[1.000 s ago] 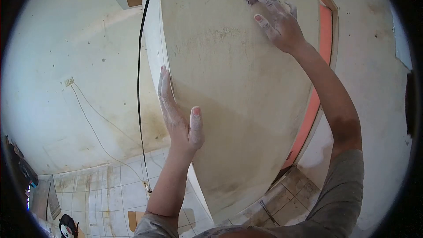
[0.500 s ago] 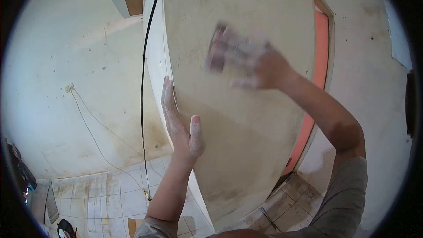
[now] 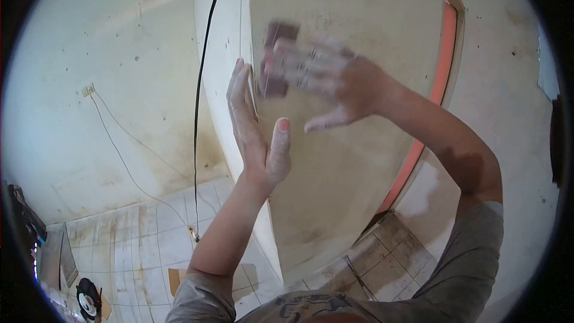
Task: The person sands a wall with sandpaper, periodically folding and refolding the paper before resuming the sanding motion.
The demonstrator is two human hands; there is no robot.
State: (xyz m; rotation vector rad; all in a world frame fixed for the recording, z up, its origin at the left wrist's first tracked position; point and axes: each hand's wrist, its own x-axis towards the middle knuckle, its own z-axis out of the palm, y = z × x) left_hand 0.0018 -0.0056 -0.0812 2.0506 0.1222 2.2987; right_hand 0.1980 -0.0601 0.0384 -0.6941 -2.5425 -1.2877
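A dark reddish-brown sanding piece (image 3: 278,33), perhaps sandpaper, lies flat against the beige wall (image 3: 347,191), its middle covered by fingers. My right hand (image 3: 329,78), dusted white, presses it there, with the thumb spread below. White powder coats my left hand (image 3: 257,128) too. It rests at the wall's vertical corner edge, fingers pointing up and thumb apart, holding nothing. A gap separates the two hands.
A black cable (image 3: 198,96) hangs left of the corner. Thin wires run from a wall socket (image 3: 88,90) to the tiled floor (image 3: 143,263). An orange-red door edge (image 3: 443,60) stands at right. A round black-and-white object (image 3: 89,302) lies lower left.
My right hand has moved left with the brown piece, closer to the corner. My left hand sits slightly higher and further right in view. The camera view has shifted a little.
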